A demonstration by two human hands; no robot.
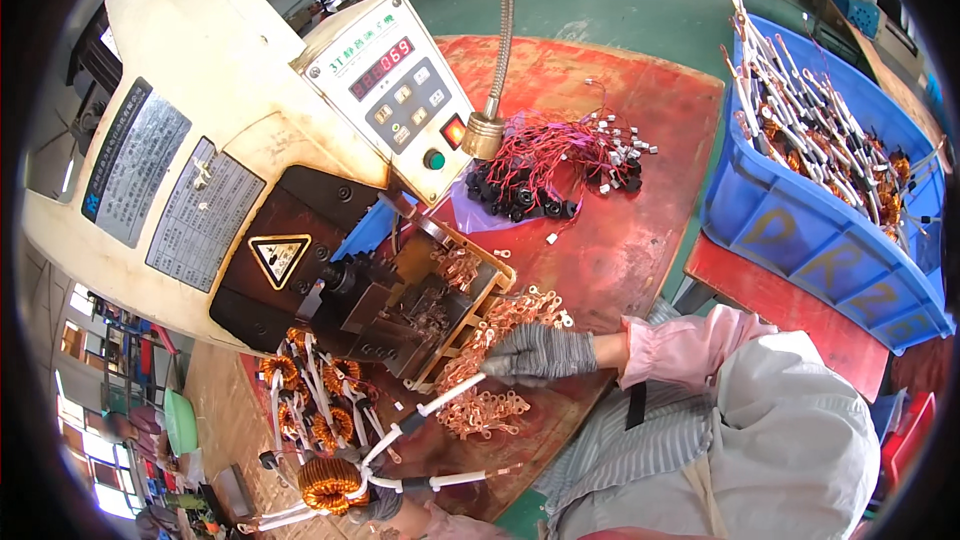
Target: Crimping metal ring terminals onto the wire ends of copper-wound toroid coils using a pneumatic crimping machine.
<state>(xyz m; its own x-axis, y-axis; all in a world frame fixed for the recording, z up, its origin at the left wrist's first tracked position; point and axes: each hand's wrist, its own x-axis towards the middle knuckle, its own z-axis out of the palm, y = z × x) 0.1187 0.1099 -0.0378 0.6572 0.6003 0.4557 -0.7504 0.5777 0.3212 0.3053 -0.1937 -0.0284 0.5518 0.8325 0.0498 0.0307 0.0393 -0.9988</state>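
Note:
A toroidal coil (330, 485) wound with copper wire, its several white-sleeved leads spreading outward, is in the grip of my left hand (380, 507) at the lower edge. That hand wears a grey glove and is partly hidden by the coil and leads. My right hand (540, 353), also grey-gloved, has its fingers drawn together at the tip of one white lead (435, 402). Just beneath and beside those fingers spreads a pile of copper ring terminals (485, 410). Whether the right fingers also hold a terminal is hidden.
A cream crimping press (190, 50) with a control box (385, 80) stands at left, its tooling (360, 290) near the terminals. More coils (335, 380) lie beside it. Beyond are black parts with red wires (530, 180). A blue crate (820, 240) at right holds finished-looking leaded coils.

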